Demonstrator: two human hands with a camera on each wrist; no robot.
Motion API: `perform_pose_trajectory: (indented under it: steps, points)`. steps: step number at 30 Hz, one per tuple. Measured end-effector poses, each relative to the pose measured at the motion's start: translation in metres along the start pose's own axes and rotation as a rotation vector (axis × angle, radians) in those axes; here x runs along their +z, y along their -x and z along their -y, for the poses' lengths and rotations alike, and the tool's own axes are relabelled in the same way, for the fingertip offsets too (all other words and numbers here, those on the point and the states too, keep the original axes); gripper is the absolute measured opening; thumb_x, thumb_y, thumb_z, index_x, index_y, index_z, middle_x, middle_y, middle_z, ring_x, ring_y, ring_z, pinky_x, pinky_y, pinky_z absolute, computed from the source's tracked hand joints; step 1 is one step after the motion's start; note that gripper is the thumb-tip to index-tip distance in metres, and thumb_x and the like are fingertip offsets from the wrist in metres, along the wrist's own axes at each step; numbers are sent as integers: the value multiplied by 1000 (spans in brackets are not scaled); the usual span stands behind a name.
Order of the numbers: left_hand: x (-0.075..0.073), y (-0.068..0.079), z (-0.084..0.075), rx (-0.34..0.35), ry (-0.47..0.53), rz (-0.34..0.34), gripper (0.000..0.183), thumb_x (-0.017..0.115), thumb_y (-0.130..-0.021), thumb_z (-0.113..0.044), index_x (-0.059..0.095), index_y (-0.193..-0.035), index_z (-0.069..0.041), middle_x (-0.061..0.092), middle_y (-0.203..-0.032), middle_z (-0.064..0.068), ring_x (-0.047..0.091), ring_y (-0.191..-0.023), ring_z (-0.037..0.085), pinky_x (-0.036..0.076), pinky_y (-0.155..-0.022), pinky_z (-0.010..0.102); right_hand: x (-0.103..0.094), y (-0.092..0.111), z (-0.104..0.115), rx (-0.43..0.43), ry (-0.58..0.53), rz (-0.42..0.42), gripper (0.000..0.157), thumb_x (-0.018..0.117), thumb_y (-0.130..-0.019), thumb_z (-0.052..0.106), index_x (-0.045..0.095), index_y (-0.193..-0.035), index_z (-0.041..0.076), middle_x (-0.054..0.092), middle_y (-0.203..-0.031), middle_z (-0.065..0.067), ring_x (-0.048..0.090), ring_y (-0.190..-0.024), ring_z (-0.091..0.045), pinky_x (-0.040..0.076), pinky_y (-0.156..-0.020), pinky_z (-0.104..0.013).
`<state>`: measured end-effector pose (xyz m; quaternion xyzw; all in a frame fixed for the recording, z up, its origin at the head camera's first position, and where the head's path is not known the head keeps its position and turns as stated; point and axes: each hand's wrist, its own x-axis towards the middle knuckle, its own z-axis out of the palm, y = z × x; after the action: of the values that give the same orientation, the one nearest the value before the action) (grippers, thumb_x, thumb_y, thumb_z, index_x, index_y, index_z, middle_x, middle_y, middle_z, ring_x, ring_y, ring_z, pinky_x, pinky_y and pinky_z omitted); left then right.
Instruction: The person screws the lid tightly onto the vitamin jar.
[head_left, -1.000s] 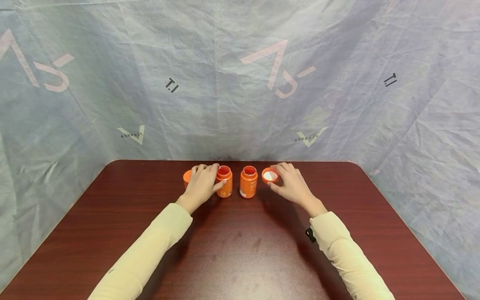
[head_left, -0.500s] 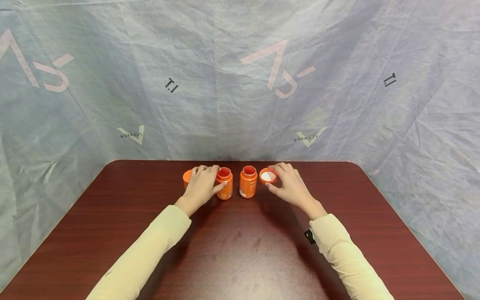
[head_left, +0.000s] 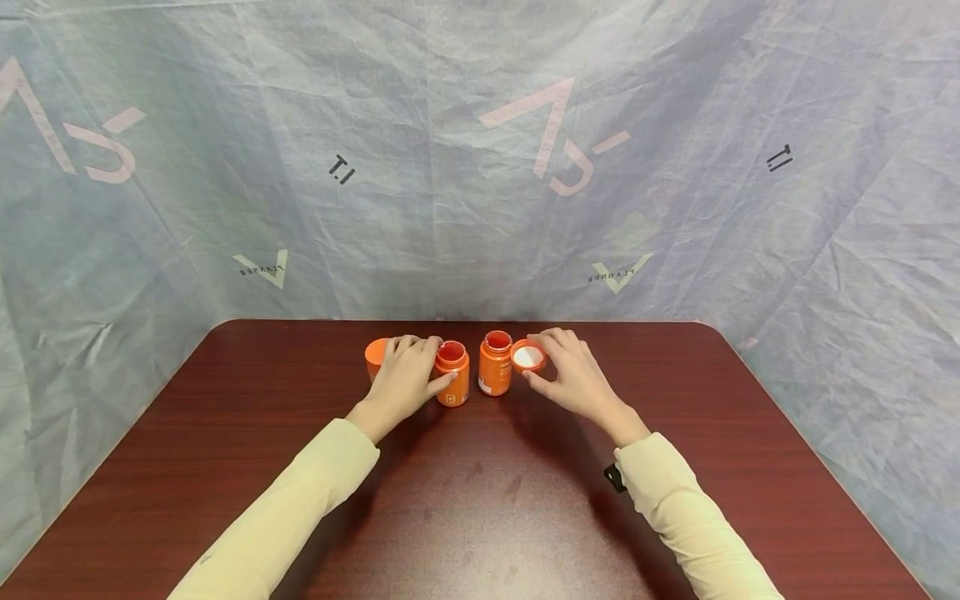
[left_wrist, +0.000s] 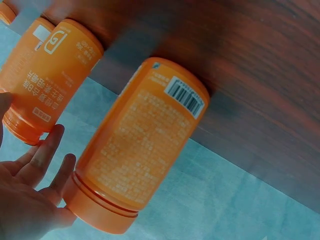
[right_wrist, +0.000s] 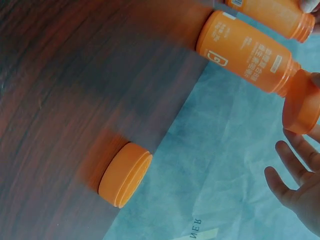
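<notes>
My left hand (head_left: pixel 401 379) grips an uncapped orange bottle (head_left: pixel 453 385) near its neck, thumb on the near side and fingers on the far side. To its right, a second uncapped orange bottle (head_left: pixel 495 371) stands upright. My right hand (head_left: pixel 577 375) pinches an orange screw cap (head_left: pixel 528 357), white inside, by its rim. The cap is tilted beside the mouth of the second bottle; whether they touch I cannot tell. Left of my left hand stands a capped orange bottle (left_wrist: pixel 142 132), partly hidden in the head view.
Another orange cap (right_wrist: pixel 125 175) lies on the dark wood table (head_left: pixel 480 500), hidden in the head view. A grey printed cloth (head_left: pixel 435 167) hangs behind the table's far edge.
The right hand has carried the cap leftward, closer to the second bottle. The left hand's bottle has shifted slightly right and toward me. The second and capped bottles stay in place.
</notes>
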<state>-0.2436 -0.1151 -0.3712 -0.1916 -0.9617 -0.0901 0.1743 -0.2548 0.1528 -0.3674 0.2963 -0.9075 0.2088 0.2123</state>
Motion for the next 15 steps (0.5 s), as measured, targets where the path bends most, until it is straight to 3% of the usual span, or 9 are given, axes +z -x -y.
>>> perform_pose_trajectory:
  steps: [15]
  points:
    - [1,9,-5,53,11,-49,51,63,-82,-46,53,-113,-7,65,-102,5,53,-102,27,33,-94,45,6,4,5,-48,-15,-1,50,73,-75,27,57,-119,8,56,-109,-6,47,-100,-22,37,-79,-40]
